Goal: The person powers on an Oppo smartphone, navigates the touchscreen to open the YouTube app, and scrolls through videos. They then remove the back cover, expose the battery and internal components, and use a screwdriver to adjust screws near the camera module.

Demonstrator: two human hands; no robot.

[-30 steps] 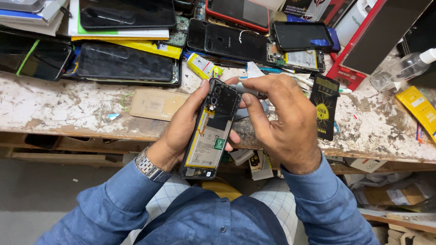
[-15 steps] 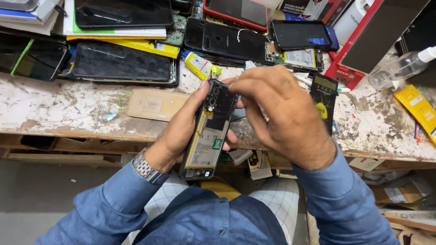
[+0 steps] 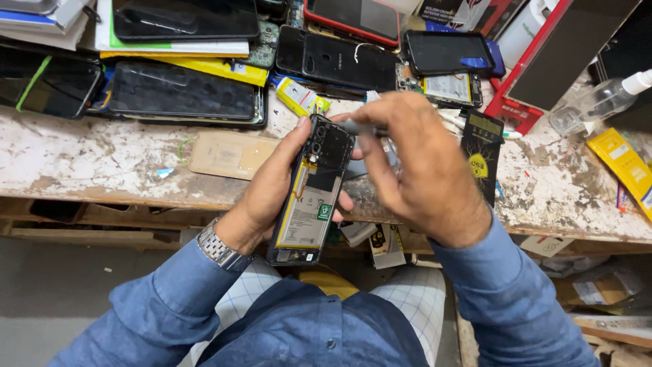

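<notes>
The left hand [image 3: 272, 187] is clamped around an opened phone [image 3: 310, 192] from its left side, thumb at the top edge, holding it above the bench [image 3: 81, 160] edge, while the right hand [image 3: 418, 163] pinches a thin tool [image 3: 360, 127] whose tip meets the phone's upper end. Since half a second ago the right hand has drawn back rightward, uncovering more of the phone's top. The phone's long axis runs nearly upright, top tilted slightly right, away from the person.

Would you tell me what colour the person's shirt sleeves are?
Blue, on both sleeves, seen clearly in the head view.
</notes>
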